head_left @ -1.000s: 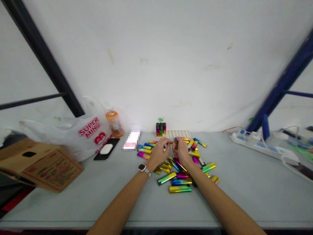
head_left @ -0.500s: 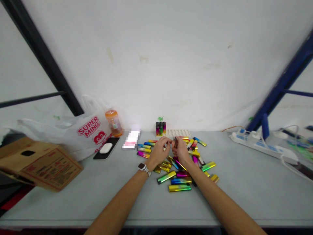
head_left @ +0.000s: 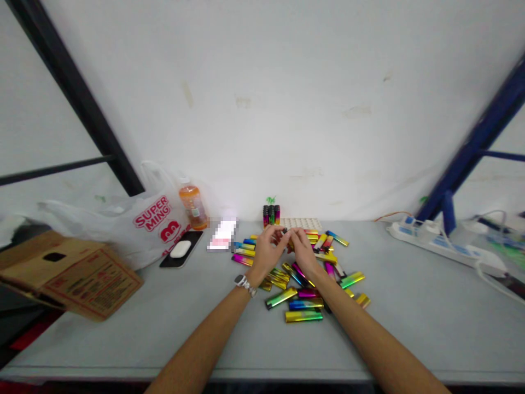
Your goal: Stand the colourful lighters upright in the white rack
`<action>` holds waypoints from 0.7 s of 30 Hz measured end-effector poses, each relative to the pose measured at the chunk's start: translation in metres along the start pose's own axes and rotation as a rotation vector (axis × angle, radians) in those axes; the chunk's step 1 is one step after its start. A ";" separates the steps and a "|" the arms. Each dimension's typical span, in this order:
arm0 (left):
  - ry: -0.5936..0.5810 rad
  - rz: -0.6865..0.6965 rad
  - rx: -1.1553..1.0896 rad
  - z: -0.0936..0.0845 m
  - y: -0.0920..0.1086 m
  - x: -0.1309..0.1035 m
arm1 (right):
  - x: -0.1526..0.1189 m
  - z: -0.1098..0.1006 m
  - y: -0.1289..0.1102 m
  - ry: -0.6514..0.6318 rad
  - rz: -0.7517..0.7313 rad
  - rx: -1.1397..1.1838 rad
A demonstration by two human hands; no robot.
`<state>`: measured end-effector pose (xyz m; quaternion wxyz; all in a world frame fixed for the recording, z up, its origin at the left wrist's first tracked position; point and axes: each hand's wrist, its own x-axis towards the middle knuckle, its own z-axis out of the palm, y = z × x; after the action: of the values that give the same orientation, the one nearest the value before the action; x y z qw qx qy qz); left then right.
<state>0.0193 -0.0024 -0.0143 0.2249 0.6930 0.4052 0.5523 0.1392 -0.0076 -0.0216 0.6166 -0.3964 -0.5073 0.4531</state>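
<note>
My left hand [head_left: 268, 250], with a watch [head_left: 241, 281] on its wrist, meets my right hand [head_left: 303, 253] over a spread of shiny coloured lighters. Both hands are closed, fingertips together around one lighter whose dark end [head_left: 285, 231] shows between them; most of it is hidden by the fingers. Loose lighters lie around and below the hands, among them a yellow-green one [head_left: 304, 316] and a blue-gold one [head_left: 305, 303]. Behind my hands, several lighters [head_left: 271, 214] stand upright in a tight group beside a white tray with holes [head_left: 305, 223].
To the left are a cardboard box [head_left: 90, 279], a white plastic bag [head_left: 123, 219], an orange drink bottle [head_left: 193, 208], a phone [head_left: 167, 263] with a white case [head_left: 180, 249] on it, and a blurred bright screen [head_left: 222, 235]. A power strip [head_left: 443, 246] lies at right.
My left fingers have moved in to the lighter's dark end, and the hands have come closer together. The view has shifted slightly; the loose lighters lie as before.
</note>
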 end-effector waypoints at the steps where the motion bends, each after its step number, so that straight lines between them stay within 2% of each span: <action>1: -0.001 -0.017 -0.016 0.000 -0.002 0.001 | 0.000 0.000 0.000 -0.012 -0.010 -0.008; 6: -0.023 -0.071 -0.058 -0.009 -0.004 0.016 | 0.003 -0.004 0.003 -0.013 -0.096 -0.091; 10: -0.097 -0.023 0.000 -0.023 0.000 0.051 | 0.007 -0.011 0.003 0.096 -0.133 -0.185; 15: -0.314 0.083 0.270 -0.028 -0.005 0.099 | 0.011 -0.018 0.000 0.144 -0.124 -0.210; 21: -0.385 0.146 0.622 -0.021 -0.010 0.121 | 0.011 -0.020 -0.001 0.121 -0.110 -0.240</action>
<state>0.0037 0.0985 0.0544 0.0358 0.8465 0.4533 0.2769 0.1598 0.0017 -0.0213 0.6180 -0.4655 -0.5409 0.3300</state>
